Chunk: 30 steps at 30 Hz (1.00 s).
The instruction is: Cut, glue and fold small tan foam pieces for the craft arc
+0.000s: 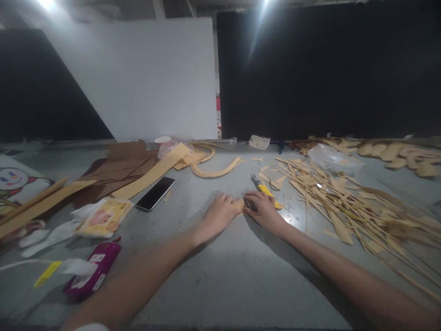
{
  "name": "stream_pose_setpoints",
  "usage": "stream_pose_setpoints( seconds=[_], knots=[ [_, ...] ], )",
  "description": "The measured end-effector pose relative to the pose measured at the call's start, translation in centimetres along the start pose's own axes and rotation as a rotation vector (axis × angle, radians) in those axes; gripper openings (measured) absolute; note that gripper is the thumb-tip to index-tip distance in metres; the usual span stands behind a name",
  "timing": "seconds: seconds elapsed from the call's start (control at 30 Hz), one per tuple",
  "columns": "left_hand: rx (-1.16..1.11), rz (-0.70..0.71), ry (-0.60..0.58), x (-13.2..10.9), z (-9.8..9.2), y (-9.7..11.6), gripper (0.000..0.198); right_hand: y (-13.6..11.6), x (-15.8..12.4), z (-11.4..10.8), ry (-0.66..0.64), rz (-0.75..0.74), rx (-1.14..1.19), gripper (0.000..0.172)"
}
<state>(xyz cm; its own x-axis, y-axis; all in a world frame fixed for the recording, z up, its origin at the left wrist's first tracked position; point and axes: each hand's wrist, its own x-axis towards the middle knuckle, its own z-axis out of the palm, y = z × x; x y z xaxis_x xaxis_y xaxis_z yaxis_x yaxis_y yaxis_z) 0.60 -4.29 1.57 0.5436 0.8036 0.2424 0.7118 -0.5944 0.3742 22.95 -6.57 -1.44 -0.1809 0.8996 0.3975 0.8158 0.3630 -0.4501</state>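
Note:
Low over the grey table, my left hand (pixel 220 212) presses down with its fingers closed on a small tan piece (pixel 238 204), which looks like leather or board. My right hand (pixel 267 214) meets it from the other side, its fingers wrapped round a small dark brown block (pixel 250 204) whose kind I cannot make out. The block's edge touches or nearly touches the tan piece. Just beyond my right fingers lies a yellow utility knife (pixel 264 188), partly hidden by that hand. A curved tan strip (pixel 215 174) rests farther back.
Thin tan offcuts (pixel 330 197) are heaped at the right, with a clear plastic bag (pixel 332 157) behind. On the left lie a phone (pixel 156 194), a tissue pack (pixel 104 217), a purple power strip (pixel 93 269) and brown sheets (pixel 120 165). Panels (pixel 144 78) stand along the back.

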Motion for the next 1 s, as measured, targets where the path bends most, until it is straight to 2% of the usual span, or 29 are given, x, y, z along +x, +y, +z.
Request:
stream_pose_setpoints(
  seconds=[0.1, 0.2, 0.33, 0.43, 0.57, 0.77, 0.93, 1.0],
  knots=[
    [-0.074, 0.001, -0.002, 0.1, -0.4, 0.2, 0.019, -0.3, 0.3, -0.5, -0.007, -0.016, 0.108, 0.016],
    [-0.207, -0.040, -0.053, 0.3, -0.9, 0.6, 0.018, -0.6, 0.4, -1.1, -0.047, -0.020, 0.300, 0.027],
    [-0.407, -0.080, -0.180, 1.0, -1.9, 0.7, 0.034, -1.2, 0.2, -1.6, -0.109, 0.022, 0.490, 0.038],
    [-0.510, -0.074, -0.240, 1.5, -2.5, 0.5, 0.042, -1.7, 0.1, -1.9, -0.117, 0.046, 0.546, 0.038],
    [-0.583, -0.101, -0.285, 1.6, -2.7, 0.3, 0.048, -2.2, -0.1, -2.2, -0.109, 0.053, 0.567, 0.039],
    [-0.555, -0.127, -0.267, 1.4, -2.2, 0.1, 0.042, -1.5, 0.1, -2.7, -0.049, 0.131, 0.584, 0.041],
    [-0.536, -0.141, -0.309, 1.4, -1.8, -0.2, 0.043, -0.6, 0.3, -3.5, 0.044, 0.138, 0.472, 0.040],
    [-0.584, -0.139, -0.289, 1.4, -1.8, -0.3, 0.043, -0.4, 0.2, -3.5, 0.068, 0.115, 0.396, 0.039]
  ],
)
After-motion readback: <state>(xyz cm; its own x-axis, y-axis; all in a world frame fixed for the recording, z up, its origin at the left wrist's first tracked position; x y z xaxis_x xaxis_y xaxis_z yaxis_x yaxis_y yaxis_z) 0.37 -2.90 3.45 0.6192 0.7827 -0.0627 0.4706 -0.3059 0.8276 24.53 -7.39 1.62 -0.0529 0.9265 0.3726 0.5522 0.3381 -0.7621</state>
